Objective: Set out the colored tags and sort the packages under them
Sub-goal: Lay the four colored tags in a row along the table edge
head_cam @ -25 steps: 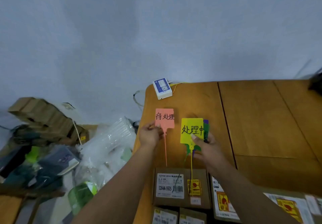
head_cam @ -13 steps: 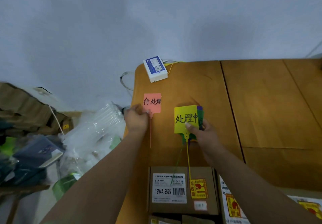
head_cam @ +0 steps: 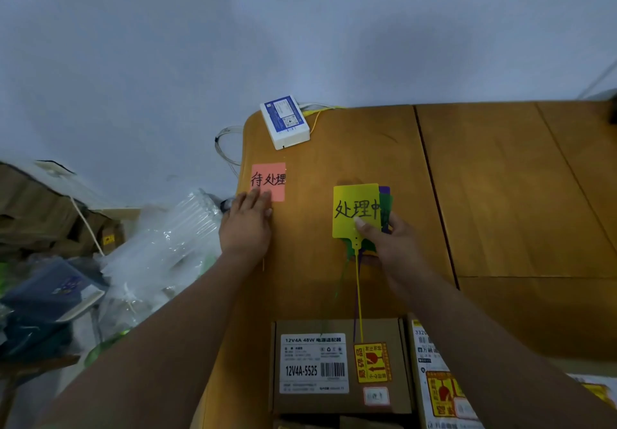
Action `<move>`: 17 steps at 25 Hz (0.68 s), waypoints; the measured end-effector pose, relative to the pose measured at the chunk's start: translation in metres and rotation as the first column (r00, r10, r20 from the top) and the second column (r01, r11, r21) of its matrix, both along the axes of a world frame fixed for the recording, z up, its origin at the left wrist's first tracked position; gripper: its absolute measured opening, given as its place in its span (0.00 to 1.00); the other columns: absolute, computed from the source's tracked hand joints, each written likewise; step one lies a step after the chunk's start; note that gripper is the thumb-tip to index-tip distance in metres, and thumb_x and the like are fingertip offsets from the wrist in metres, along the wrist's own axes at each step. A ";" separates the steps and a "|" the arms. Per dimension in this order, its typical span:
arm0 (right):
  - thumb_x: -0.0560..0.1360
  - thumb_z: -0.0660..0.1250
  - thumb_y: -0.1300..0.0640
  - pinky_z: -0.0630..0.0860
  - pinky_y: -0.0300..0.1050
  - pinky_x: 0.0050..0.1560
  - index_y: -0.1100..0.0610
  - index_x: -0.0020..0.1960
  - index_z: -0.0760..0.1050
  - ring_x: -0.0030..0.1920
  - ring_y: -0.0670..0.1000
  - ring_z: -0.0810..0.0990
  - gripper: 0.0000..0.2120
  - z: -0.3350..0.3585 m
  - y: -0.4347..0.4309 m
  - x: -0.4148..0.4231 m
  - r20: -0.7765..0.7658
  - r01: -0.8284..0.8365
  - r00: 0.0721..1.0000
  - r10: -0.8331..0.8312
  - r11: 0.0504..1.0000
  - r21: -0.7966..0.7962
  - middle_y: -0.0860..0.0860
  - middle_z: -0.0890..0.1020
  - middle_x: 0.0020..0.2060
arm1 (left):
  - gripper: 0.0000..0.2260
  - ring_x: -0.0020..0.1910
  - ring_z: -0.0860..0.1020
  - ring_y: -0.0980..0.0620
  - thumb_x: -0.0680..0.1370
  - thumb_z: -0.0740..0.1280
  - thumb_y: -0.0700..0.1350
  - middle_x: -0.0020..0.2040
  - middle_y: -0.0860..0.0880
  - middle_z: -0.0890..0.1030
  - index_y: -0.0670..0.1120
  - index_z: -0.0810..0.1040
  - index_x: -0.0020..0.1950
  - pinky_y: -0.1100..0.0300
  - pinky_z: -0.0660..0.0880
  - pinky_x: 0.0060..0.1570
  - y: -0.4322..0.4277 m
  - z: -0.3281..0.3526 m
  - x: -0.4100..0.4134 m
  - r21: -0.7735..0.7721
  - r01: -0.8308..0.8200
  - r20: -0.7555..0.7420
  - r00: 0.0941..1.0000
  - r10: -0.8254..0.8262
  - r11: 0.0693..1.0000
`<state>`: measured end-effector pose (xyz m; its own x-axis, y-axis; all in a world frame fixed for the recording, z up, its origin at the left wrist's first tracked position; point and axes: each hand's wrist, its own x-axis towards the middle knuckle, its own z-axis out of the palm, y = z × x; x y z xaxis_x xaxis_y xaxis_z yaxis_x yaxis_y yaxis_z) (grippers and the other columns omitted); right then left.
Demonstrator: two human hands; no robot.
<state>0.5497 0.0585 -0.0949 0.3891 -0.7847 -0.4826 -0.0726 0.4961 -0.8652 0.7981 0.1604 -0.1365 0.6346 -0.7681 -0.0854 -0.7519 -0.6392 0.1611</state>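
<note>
On the desk (head_cam: pixel 500 195), at about 10 o'clock from its middle, a pink tag (head_cam: pixel 268 178) lies flat near the left edge, handwritten characters facing up. Left hand (head_cam: pixel 246 225) rests palm down on the tag's near edge; fingers (head_cam: pixel 257 196) extended and close together, pressing flat, gripping nothing. Tag's thin tail mostly hidden under the hand and wrist.

At 3 o'clock from the pink tag, apart from it: yellow tag (head_cam: pixel 355 210) on top of a small fanned stack, with a green tag (head_cam: pixel 387 205) and a purple tag (head_cam: pixel 384 190) showing only as edges behind it. Right hand (head_cam: pixel 389 245) holds this stack; thumb on the yellow face, other fingers clamped behind. Yellow tail runs toward 6 o'clock, its end lying over a brown box (head_cam: pixel 340 365).

Brown box sits at the desk's near edge, white label and yellow sticker up. Second box (head_cam: pixel 434 385) touches it at 3 o'clock, partly covered by the right forearm.

White device (head_cam: pixel 284 121) with cables sits at the far left corner, 12 o'clock from the pink tag.
</note>
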 end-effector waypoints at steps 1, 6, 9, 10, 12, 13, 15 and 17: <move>0.80 0.73 0.59 0.84 0.47 0.31 0.57 0.64 0.79 0.44 0.55 0.87 0.14 0.001 -0.001 -0.002 0.006 0.003 1.000 -0.003 1.000 -0.005 0.55 0.86 0.53 | 0.22 0.81 0.63 0.42 0.87 0.53 0.52 0.81 0.48 0.68 0.52 0.65 0.81 0.38 0.66 0.76 0.001 0.006 -0.004 -0.046 0.001 0.004 1.000 -0.001 0.999; 0.80 0.73 0.60 0.86 0.50 0.34 0.59 0.65 0.78 0.48 0.58 0.87 0.15 0.018 -0.009 -0.017 0.013 0.038 0.999 -0.038 0.999 -0.009 0.56 0.86 0.56 | 0.14 0.59 0.80 0.45 0.85 0.63 0.53 0.59 0.44 0.85 0.49 0.83 0.65 0.50 0.76 0.60 -0.013 0.046 -0.075 -0.415 -0.139 -0.480 0.873 -0.086 0.899; 0.80 0.73 0.60 0.87 0.53 0.37 0.61 0.66 0.78 0.52 0.60 0.86 0.16 0.036 -0.019 -0.039 0.024 0.058 0.998 -0.057 0.998 -0.034 0.58 0.85 0.57 | 0.11 0.38 0.81 0.51 0.81 0.71 0.50 0.39 0.43 0.84 0.43 0.84 0.47 0.57 0.76 0.40 -0.035 0.078 -0.140 -0.402 -0.426 -0.853 0.495 -0.164 0.810; 0.79 0.73 0.60 0.87 0.54 0.39 0.60 0.65 0.79 0.52 0.59 0.87 0.16 0.042 -0.024 -0.048 0.031 0.065 0.998 -0.064 0.997 -0.048 0.58 0.86 0.57 | 0.07 0.36 0.82 0.55 0.79 0.74 0.47 0.37 0.48 0.84 0.44 0.83 0.47 0.61 0.78 0.37 -0.042 0.084 -0.157 -0.387 -0.456 -0.882 0.435 -0.178 0.801; 0.78 0.75 0.59 0.86 0.50 0.36 0.57 0.60 0.82 0.50 0.56 0.88 0.12 0.052 -0.034 -0.068 0.050 0.078 0.996 -0.075 0.994 -0.074 0.55 0.87 0.54 | 0.05 0.33 0.85 0.58 0.77 0.77 0.40 0.38 0.51 0.86 0.46 0.82 0.49 0.64 0.79 0.33 -0.055 0.096 -0.182 -0.352 -0.513 -0.924 0.326 -0.201 0.783; 0.77 0.76 0.57 0.85 0.47 0.35 0.54 0.58 0.83 0.48 0.54 0.88 0.10 0.056 -0.040 -0.082 0.065 0.084 0.995 -0.079 0.993 -0.080 0.53 0.88 0.52 | 0.06 0.32 0.86 0.57 0.77 0.76 0.38 0.40 0.49 0.87 0.45 0.81 0.50 0.64 0.80 0.33 -0.062 0.101 -0.195 -0.322 -0.543 -0.941 0.275 -0.199 0.776; 0.78 0.76 0.54 0.84 0.45 0.37 0.53 0.60 0.82 0.49 0.53 0.89 0.12 0.060 -0.052 -0.112 0.119 0.084 0.990 -0.075 0.994 -0.075 0.52 0.88 0.53 | 0.08 0.30 0.86 0.54 0.79 0.74 0.37 0.46 0.44 0.86 0.40 0.79 0.56 0.63 0.81 0.31 -0.076 0.110 -0.221 -0.252 -0.590 -0.966 0.192 -0.170 0.767; 0.79 0.73 0.53 0.85 0.47 0.38 0.54 0.65 0.81 0.49 0.50 0.89 0.15 0.061 -0.065 -0.143 0.171 0.085 0.982 -0.075 0.995 -0.047 0.52 0.87 0.56 | 0.10 0.29 0.87 0.52 0.80 0.73 0.37 0.48 0.41 0.85 0.39 0.77 0.59 0.62 0.82 0.29 -0.091 0.115 -0.248 -0.187 -0.624 -0.982 0.124 -0.141 0.758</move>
